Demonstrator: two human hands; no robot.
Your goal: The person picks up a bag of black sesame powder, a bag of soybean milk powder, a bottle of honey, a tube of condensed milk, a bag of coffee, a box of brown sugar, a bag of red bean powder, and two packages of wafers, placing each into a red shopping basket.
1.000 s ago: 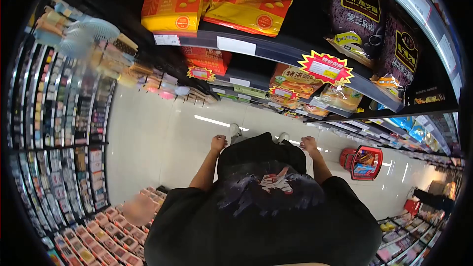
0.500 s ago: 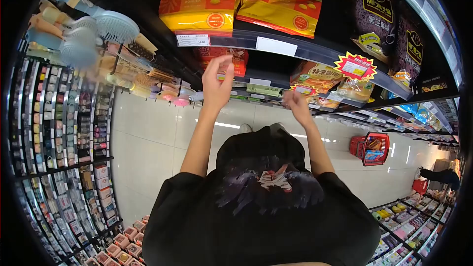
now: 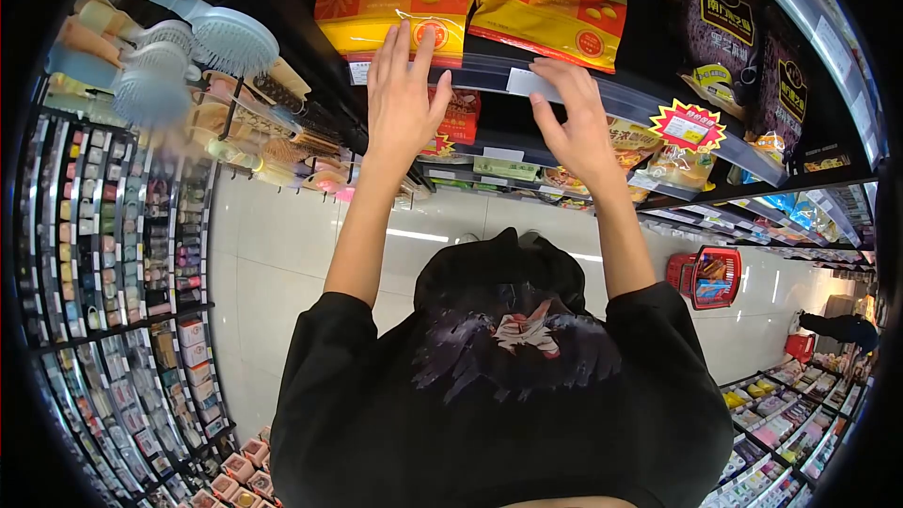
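Note:
My left hand (image 3: 403, 99) has its fingers stretched upward over the lower front of a red and yellow bag of soybean milk powder (image 3: 395, 0). Whether the fingertips touch the bag is hard to tell. Near the white price label (image 3: 529, 84) on the shelf edge is my right hand (image 3: 578, 122), its fingers extended and thumb apart, with nothing in it. Above it, a second bag of soybean milk powder (image 3: 550, 9) leans on the same shelf (image 3: 484, 75). Both hands are open.
Dark bags of black sesame paste (image 3: 720, 33) stand further right, past a starburst price tag (image 3: 688, 125). Hairbrushes (image 3: 233, 42) hang at left. A red shopping basket (image 3: 715, 278) is on the tiled floor (image 3: 273, 254). Another person (image 3: 842, 327) is far right.
Both hands have risen to the shelf edge. The left now overlaps the left bag, and the right has moved up to the price label with its fingers straightened.

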